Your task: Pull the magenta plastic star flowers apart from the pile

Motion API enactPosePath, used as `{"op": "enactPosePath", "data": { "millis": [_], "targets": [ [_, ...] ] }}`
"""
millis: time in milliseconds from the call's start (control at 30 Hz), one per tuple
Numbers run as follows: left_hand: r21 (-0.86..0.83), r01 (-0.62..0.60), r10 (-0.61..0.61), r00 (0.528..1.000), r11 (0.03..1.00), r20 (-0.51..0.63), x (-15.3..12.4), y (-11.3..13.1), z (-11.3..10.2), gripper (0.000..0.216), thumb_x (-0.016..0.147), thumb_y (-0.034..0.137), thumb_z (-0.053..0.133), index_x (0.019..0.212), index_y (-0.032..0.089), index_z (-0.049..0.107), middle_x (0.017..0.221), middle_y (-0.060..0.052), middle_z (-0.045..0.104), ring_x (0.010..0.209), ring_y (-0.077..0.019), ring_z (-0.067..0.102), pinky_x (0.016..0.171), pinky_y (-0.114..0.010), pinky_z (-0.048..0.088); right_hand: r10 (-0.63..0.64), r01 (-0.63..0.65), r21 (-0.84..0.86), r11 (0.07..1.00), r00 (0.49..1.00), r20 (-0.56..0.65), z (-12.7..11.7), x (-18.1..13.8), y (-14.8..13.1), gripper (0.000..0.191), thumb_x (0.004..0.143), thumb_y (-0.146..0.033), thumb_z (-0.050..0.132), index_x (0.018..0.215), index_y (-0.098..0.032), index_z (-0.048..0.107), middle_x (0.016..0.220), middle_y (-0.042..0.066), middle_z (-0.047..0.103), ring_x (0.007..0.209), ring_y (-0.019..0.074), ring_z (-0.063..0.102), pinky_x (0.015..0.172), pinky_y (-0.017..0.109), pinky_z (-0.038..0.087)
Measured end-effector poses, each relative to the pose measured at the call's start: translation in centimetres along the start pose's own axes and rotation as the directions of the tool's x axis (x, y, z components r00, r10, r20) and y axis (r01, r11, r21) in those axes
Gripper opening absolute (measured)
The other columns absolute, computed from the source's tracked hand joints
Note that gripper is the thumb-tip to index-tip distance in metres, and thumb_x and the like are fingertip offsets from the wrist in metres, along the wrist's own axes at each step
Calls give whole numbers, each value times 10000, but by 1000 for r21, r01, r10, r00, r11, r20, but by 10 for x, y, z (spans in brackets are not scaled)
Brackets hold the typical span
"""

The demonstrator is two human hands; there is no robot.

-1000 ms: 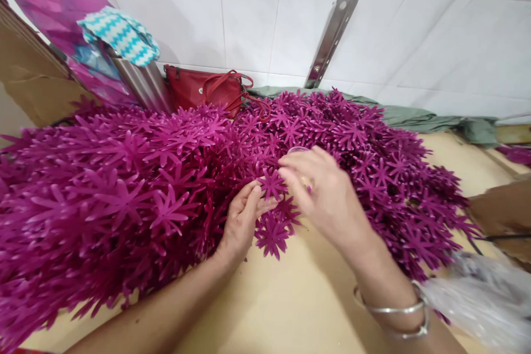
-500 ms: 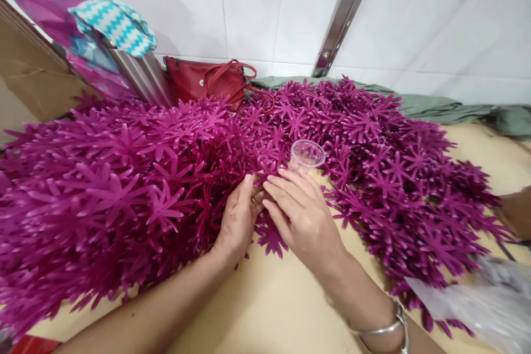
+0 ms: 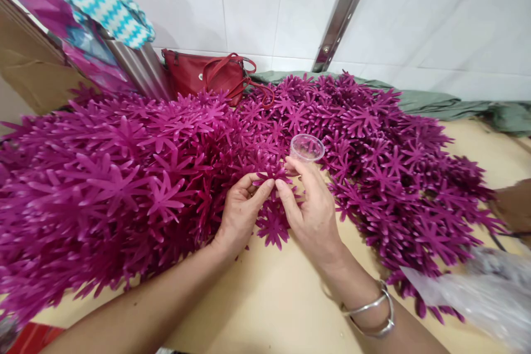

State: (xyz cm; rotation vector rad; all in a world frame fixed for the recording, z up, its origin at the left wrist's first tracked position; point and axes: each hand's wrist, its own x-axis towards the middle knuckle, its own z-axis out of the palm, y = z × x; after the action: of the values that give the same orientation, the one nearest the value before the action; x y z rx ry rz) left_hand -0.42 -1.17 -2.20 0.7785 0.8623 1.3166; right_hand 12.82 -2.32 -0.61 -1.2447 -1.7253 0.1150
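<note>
your left hand and right hand meet at the near edge of the heap of magenta plastic flowers, and both are pinching the same small flower: left thumb and forefinger closed on one side of it, right thumb and forefinger on the other, the rest of the fingers loosely curled. the flower sits right between your fingertips, just in front of the clear plastic cup that stands among the blooms, close behind your right hand. this looks like the working of a single flower at the pile's edge, separating or fitting it, though which of the two cannot be told from here. the next move calls for a light, steady pinch and a small twist or pull, so the thin petals don't bend and the cup isn't knocked. another loose flower lies on the tan tabletop just below your hands. a metal bangle sits on your right wrist. behind the heap a red handbag rests against the white tiled wall, with a metal bracket slanting up it, green cloth along the back and clear plastic wrap at the right.
</note>
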Motion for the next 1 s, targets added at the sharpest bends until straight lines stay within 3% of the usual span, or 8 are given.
{"op": "enactPosePath", "data": {
  "millis": [133,367,567,733,900,1000],
  "targets": [
    [50,6,-7,1000,999,9,-1,1,-2,347,729,417,886,835,165,672,757,33,682,662,-84,581,653,-196,468,86,-90,123,988,996,35,3,-3,-4,270,1018,-309,597,1268,-229,657,1232,120,730,1201,267,674,1084,471,522],
    [109,7,-7,1000,994,3,-2,5,1,390,729,468,873,804,174,628,704,56,612,607,-73,516,603,-193,433,278,-298,360,884,954,108,6,-3,-4,225,990,-329,646,1183,-227,696,1172,71,759,1101,220,709,1011,385,559],
    [83,-22,21,1000,996,12,-1,4,3,424,695,454,905,798,180,598,684,69,600,576,-58,499,562,-175,414,294,-282,398,873,955,31,4,1,-2,122,976,-249,654,1034,-239,761,1093,46,781,1055,205,714,1013,376,552],
    [19,-14,14,999,1000,36,0,3,3,421,702,439,909,852,175,616,658,81,601,546,-47,525,556,-159,464,280,-243,394,886,959,-38,2,3,-4,150,983,-224,639,1044,-238,776,1094,43,790,1066,200,712,1031,377,534],
    [0,-12,12,1000,1000,9,1,0,2,425,735,448,889,874,190,581,633,95,583,559,-59,573,583,-164,522,367,-266,499,825,923,-114,4,3,0,109,978,-258,656,1006,-226,757,1023,30,782,983,186,721,959,352,553],
    [-16,-48,47,999,999,-27,2,-4,-1,397,790,449,851,922,209,564,675,90,606,666,-100,683,693,-216,581,433,-294,585,756,895,-110,4,2,3,117,993,-312,649,995,-223,725,1008,36,771,952,185,720,919,351,562]
  ]
}}
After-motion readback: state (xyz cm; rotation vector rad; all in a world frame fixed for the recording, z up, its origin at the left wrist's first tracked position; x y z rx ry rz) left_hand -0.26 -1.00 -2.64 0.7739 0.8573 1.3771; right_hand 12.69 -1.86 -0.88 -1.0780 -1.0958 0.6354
